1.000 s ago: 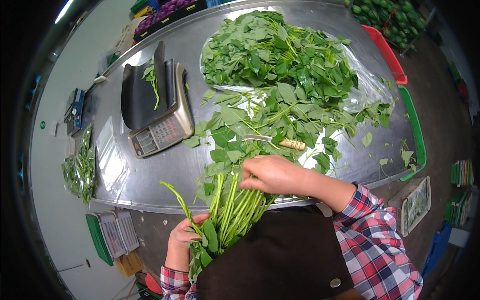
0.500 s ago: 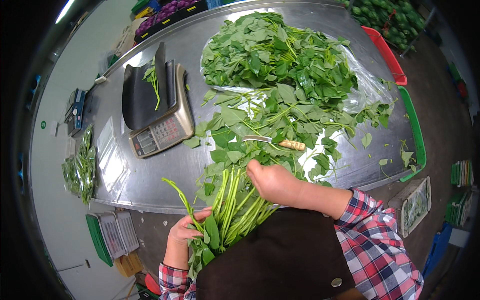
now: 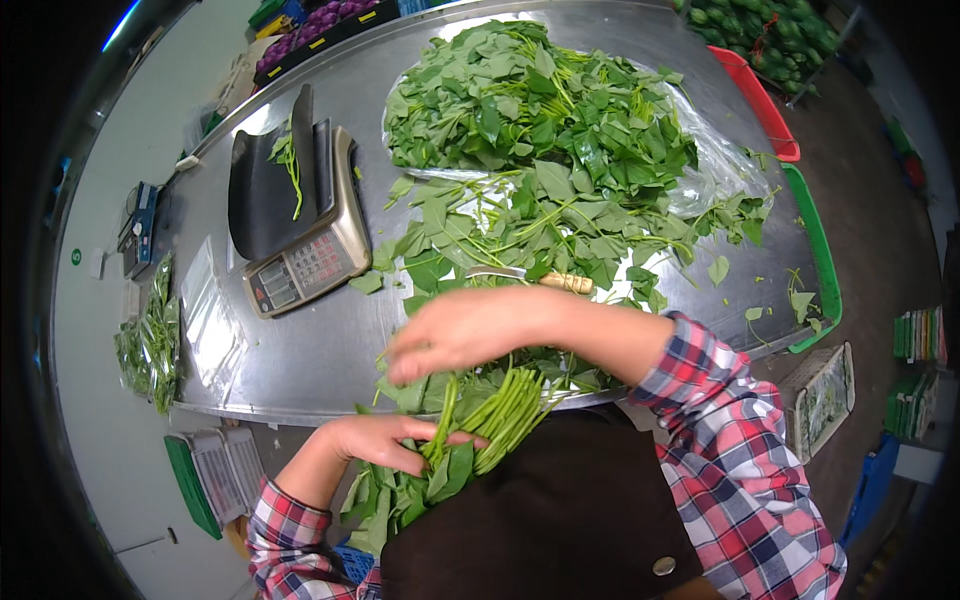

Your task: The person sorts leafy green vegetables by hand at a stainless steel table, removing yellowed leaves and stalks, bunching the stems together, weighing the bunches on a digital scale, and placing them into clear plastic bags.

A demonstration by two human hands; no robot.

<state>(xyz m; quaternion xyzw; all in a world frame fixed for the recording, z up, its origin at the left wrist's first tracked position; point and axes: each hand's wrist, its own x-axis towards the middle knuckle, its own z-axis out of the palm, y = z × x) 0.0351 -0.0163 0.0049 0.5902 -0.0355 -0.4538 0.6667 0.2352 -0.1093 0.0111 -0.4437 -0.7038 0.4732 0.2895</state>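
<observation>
My left hand (image 3: 385,440) is closed round a bunch of leafy green stems (image 3: 508,415) held against my dark apron (image 3: 530,510). Cut stem ends point up and to the right, leaves hang below. Just above the bunch is my right hand (image 3: 455,332), its fingers smeared by motion, so whether they grip anything is unclear. Beyond it, a knife (image 3: 570,282) with a pale wooden handle lies on loose leafy stems (image 3: 560,215). A large heap of the same greens (image 3: 540,105) rests on clear plastic at the back.
On the metal table (image 3: 310,365), a scale (image 3: 310,265) with a black pan bearing a sprig stands left. Clear bags (image 3: 210,305) and bagged greens (image 3: 150,335) lie farther left. Red (image 3: 755,100) and green crates (image 3: 815,260) line the right edge; a pale crate (image 3: 820,400) sits below.
My right hand has swept left over the bunch. My left hand has shifted right and lies across the stems, which now lean more to the right. The view has shifted slightly.
</observation>
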